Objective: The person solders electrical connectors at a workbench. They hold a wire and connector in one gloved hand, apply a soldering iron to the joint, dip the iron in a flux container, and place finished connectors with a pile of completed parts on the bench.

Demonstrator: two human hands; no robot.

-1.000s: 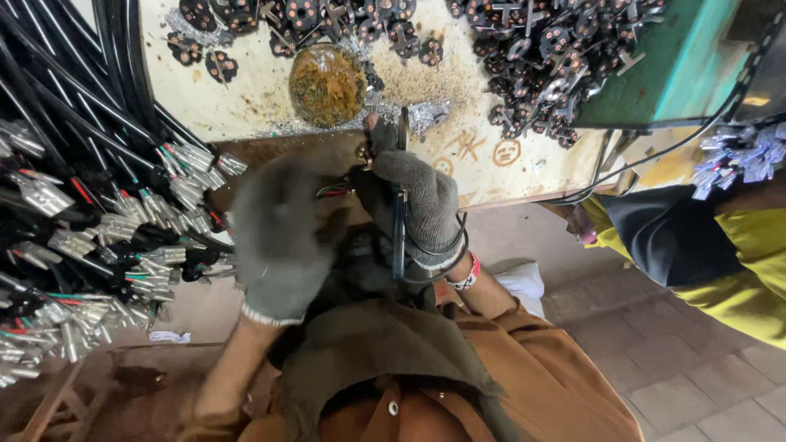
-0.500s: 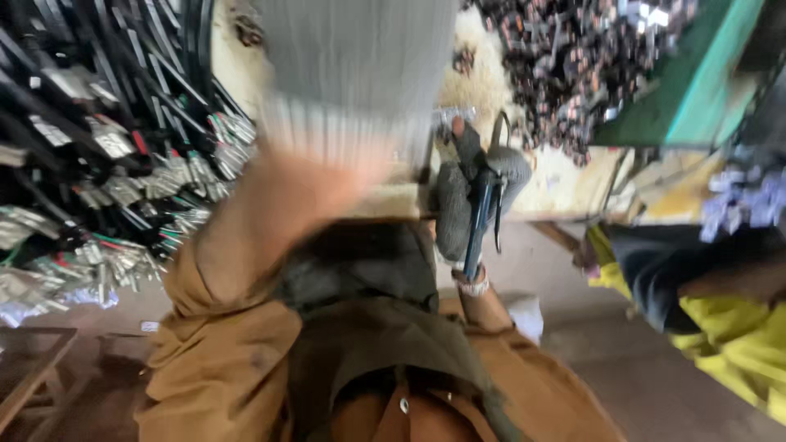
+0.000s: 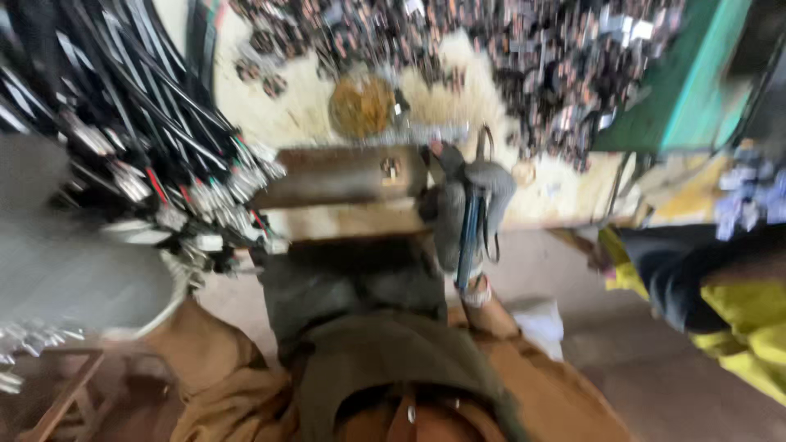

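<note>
My right hand (image 3: 468, 205), in a grey knit glove, is closed around the dark handles of a pair of pliers (image 3: 471, 233) held upright at the right end of a brown metal block (image 3: 344, 176). My left hand (image 3: 78, 262), also in a grey glove, is raised close to the camera at the left edge and is blurred; nothing shows in it. A bundle of black cables with metal end fittings (image 3: 172, 180) lies between my left hand and the block.
A heap of small metal parts (image 3: 524, 57) covers the far side of the yellowish bench (image 3: 278, 106), with a round rusty disc (image 3: 360, 105) in the middle. A green machine (image 3: 696, 74) stands at right. Another person's yellow and black sleeve (image 3: 712, 295) reaches in from the right.
My left hand left the block, swung up past the camera and now hangs at the far left. My right hand stayed by the block with the pliers.
</note>
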